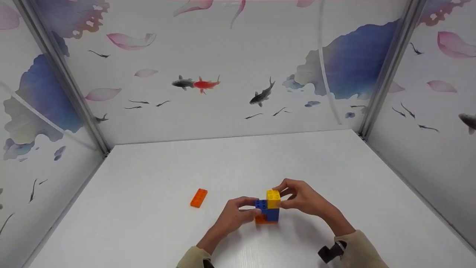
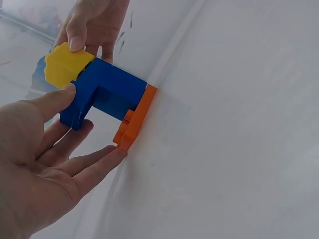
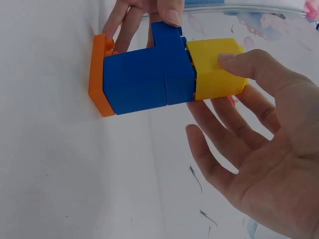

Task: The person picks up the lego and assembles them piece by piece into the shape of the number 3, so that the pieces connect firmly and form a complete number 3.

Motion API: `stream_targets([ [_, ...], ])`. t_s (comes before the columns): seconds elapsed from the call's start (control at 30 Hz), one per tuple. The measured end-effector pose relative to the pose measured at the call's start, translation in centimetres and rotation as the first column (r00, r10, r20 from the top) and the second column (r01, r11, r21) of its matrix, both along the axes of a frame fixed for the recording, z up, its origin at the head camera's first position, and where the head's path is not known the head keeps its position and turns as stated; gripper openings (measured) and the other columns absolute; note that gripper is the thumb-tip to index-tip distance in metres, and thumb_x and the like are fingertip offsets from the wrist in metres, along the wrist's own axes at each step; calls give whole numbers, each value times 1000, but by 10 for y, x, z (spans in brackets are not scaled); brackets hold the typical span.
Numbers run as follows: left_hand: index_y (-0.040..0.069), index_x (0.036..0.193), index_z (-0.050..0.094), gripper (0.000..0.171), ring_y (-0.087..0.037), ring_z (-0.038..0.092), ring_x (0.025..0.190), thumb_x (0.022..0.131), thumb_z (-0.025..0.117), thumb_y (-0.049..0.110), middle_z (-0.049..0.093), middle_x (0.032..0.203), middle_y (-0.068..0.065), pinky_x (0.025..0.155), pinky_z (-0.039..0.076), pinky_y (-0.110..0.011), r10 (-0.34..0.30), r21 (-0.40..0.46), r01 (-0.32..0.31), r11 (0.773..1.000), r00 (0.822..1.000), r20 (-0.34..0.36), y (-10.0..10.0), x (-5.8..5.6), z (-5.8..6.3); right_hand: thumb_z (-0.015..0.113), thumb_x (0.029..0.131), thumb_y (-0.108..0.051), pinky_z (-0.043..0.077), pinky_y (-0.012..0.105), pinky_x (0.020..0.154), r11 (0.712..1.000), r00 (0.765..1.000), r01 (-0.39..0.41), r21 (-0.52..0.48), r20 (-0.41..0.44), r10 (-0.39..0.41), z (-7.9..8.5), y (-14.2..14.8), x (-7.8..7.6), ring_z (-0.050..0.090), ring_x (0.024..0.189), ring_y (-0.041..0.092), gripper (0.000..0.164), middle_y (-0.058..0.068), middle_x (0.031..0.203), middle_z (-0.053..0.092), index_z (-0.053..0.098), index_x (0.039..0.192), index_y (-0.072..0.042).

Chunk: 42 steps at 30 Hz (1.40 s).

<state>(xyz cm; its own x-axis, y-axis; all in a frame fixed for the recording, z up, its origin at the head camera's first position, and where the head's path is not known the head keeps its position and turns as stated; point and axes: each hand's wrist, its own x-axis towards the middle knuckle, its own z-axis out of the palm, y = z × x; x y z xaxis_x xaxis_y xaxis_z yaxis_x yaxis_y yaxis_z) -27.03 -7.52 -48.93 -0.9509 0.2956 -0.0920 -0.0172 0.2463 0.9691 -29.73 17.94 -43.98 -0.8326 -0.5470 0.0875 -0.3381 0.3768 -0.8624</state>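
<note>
In the head view a small stack of toy building bricks stands on the white table, between my two hands. At its foot lies an orange plate brick (image 2: 138, 119). A blue block (image 3: 134, 79) rises from one end of it, topped by a thinner blue brick (image 3: 174, 67) that juts out sideways over the plate. My left hand (image 1: 236, 215) pinches that jutting end, its lower fingertips right at the orange plate's edge. My right hand (image 1: 306, 197) grips a yellow brick (image 1: 273, 200) between thumb and fingers on top of the upper blue brick; a thin uneven gap shows beneath it.
A loose orange brick (image 1: 199, 198) lies flat on the table (image 1: 160, 175), left of the stack. White panels (image 1: 230, 44) printed with fish and petals enclose the table at the back and both sides, with metal posts (image 1: 386, 70) at the corners.
</note>
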Motion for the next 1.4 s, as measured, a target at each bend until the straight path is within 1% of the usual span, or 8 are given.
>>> stream_targets([
  [0.3, 15, 130, 65, 44, -26, 68, 114, 91, 74, 32, 65, 132, -8, 96, 58, -43, -8, 19, 8, 1000, 1000, -2, 1, 0, 0, 76, 87, -11, 61, 35, 89, 999, 1000, -9, -42, 27, 10, -3, 1, -1, 66, 115, 38, 26, 22, 134, 60, 63, 108, -6],
  [0.47, 15, 130, 65, 45, -26, 67, 116, 90, 74, 33, 65, 132, -8, 96, 58, -44, -10, 5, 10, 1000, 1000, -5, 1, 0, 0, 78, 86, -10, 60, 36, 92, 997, 999, -30, -70, 38, 32, -9, 0, -6, 67, 114, 37, 26, 20, 129, 61, 63, 106, -6],
  [0.6, 15, 130, 65, 45, -25, 66, 116, 90, 74, 34, 65, 132, -8, 96, 58, -44, -9, -1, 9, 1000, 1000, -11, 0, 0, -1, 78, 85, -9, 58, 42, 95, 997, 999, -38, -72, 23, 40, -11, -1, -8, 66, 114, 36, 26, 18, 123, 61, 62, 105, -5],
  [0.83, 14, 131, 65, 44, -27, 67, 116, 91, 74, 31, 65, 133, -8, 95, 58, -45, 0, 4, 0, 1000, 1000, 5, 2, 1, 0, 77, 85, -7, 61, 36, 89, 997, 998, -35, -71, 43, 38, -12, 0, -8, 67, 113, 37, 28, 20, 125, 59, 59, 106, -4],
  [1.0, 14, 131, 64, 46, -29, 67, 117, 90, 75, 31, 64, 134, -9, 94, 59, -45, 4, -1, -4, 1000, 1000, 16, 1, 3, 3, 76, 86, -8, 60, 32, 89, 995, 997, -48, -86, 49, 52, -13, -1, -7, 66, 113, 34, 28, 18, 125, 58, 59, 108, -5],
  [1.13, 12, 132, 64, 46, -28, 67, 116, 91, 74, 31, 65, 133, -9, 93, 59, -45, 10, -11, -10, 1000, 1000, 0, -5, 3, 6, 75, 87, -8, 60, 30, 90, 993, 997, -60, -102, 50, 65, -14, -2, -6, 66, 112, 32, 30, 21, 127, 56, 57, 111, -2],
  [1.27, 9, 133, 62, 46, -27, 67, 116, 92, 73, 28, 66, 132, -11, 93, 59, -44, 34, -46, -35, 998, 999, -34, -18, 3, 8, 74, 87, -9, 60, 31, 89, 996, 996, -39, -85, 75, 45, -15, -3, -5, 65, 112, 31, 33, 21, 128, 56, 55, 113, -2],
  [1.4, 6, 133, 62, 45, -30, 65, 117, 93, 72, 26, 66, 130, -15, 92, 60, -42, 72, -82, -81, 993, 991, -110, -36, 3, 11, 75, 87, -8, 60, 32, 90, 998, 996, -22, -65, 90, 28, -15, -3, -6, 63, 113, 30, 34, 19, 127, 57, 56, 115, -2],
])
